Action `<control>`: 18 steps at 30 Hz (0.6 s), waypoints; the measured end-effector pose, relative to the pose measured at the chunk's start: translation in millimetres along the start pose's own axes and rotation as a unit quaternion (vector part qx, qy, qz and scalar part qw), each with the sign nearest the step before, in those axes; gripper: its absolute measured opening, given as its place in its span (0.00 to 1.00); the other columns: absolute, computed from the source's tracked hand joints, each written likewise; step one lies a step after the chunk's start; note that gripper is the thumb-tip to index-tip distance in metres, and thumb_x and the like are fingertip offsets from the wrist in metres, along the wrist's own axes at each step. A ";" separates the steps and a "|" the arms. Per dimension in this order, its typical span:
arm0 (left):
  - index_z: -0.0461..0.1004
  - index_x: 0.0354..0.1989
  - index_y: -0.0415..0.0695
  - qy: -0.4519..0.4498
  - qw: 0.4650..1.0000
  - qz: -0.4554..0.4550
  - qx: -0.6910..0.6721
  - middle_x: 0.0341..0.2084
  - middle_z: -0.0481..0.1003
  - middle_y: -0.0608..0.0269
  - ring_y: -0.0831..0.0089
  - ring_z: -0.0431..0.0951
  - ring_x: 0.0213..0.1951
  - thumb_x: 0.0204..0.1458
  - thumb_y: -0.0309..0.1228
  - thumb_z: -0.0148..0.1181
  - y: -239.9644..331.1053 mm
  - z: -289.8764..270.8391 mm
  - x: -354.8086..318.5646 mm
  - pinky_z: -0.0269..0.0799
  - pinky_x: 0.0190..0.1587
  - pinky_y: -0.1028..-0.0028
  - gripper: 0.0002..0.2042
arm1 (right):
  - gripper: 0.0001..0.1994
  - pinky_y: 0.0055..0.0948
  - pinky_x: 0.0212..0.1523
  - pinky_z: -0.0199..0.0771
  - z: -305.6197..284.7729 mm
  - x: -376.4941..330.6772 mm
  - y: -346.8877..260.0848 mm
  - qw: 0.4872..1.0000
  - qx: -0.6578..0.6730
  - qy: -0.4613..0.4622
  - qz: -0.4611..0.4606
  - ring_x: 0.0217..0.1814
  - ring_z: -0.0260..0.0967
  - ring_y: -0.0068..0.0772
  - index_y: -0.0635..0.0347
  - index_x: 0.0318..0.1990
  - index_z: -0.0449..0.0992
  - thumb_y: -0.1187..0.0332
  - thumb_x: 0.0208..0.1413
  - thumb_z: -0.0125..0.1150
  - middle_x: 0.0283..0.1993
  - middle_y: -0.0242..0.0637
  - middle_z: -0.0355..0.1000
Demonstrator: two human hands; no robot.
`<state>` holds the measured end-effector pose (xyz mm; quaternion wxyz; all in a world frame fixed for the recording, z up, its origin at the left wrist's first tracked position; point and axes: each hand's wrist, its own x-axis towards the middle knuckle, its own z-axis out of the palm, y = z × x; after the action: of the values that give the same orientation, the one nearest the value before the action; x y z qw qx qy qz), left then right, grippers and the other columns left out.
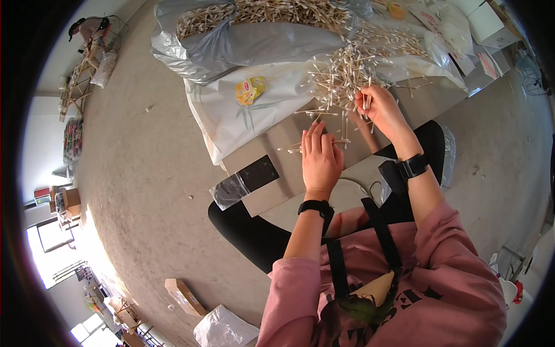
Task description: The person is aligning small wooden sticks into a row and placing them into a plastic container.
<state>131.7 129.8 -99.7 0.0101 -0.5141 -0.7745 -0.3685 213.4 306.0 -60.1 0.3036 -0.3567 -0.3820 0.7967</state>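
Packaging crowds the far end of the grey board: a crumpled silver-grey plastic bag bulging with cotton swabs lies at the top, a white sheet with a faint leaf print spreads below it, and a small yellow packet with a red mark rests on that sheet. A clear sleeve with a black card sits at the board's near left corner. White flat cartons lie at the upper right.

The loose heap of cotton swabs fans out just beyond the right hand, whose fingers are pinched shut around a small bundle of swabs held upright at the heap's near edge. The left hand lies flat, fingers straight and together, pressing on a few stray swabs on the board. The swabs are thin pale sticks with white fluffy tips.
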 end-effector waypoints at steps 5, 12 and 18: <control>0.67 0.38 0.42 0.000 1.000 0.000 -0.001 0.54 0.68 0.51 0.51 0.65 0.61 0.48 0.23 0.55 0.7 0.0 0.5 0.58 0.66 0.49 0.08 | 0.08 0.30 0.26 0.66 -15.9 11.0 8.2 0.992 -0.102 -0.043 0.062 0.24 0.68 0.31 0.61 0.32 0.74 0.66 0.59 0.58 0.26 0.33 0.73; 0.67 0.38 0.42 -0.003 1.000 0.000 -0.002 0.54 0.68 0.51 0.51 0.65 0.62 0.49 0.23 0.55 1.6 0.5 0.0 0.57 0.66 0.49 0.08 | 0.12 0.37 0.36 0.75 12.4 17.0 30.6 0.783 -0.599 0.061 -0.156 0.32 0.78 0.43 0.62 0.34 0.76 0.63 0.49 0.66 0.30 0.42 0.78; 0.67 0.38 0.42 -0.004 1.000 0.002 0.003 0.54 0.68 0.51 0.52 0.65 0.62 0.49 0.23 0.55 0.6 -0.2 -0.7 0.58 0.66 0.49 0.09 | 0.09 0.36 0.34 0.74 0.4 12.2 16.4 0.837 -0.525 0.056 -0.144 0.31 0.77 0.42 0.63 0.29 0.77 0.65 0.47 0.63 0.27 0.43 0.77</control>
<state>132.5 129.2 -99.5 0.0088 -0.5169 -0.7747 -0.3642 202.8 306.5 -77.5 0.2033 -0.4476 -0.7725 0.4021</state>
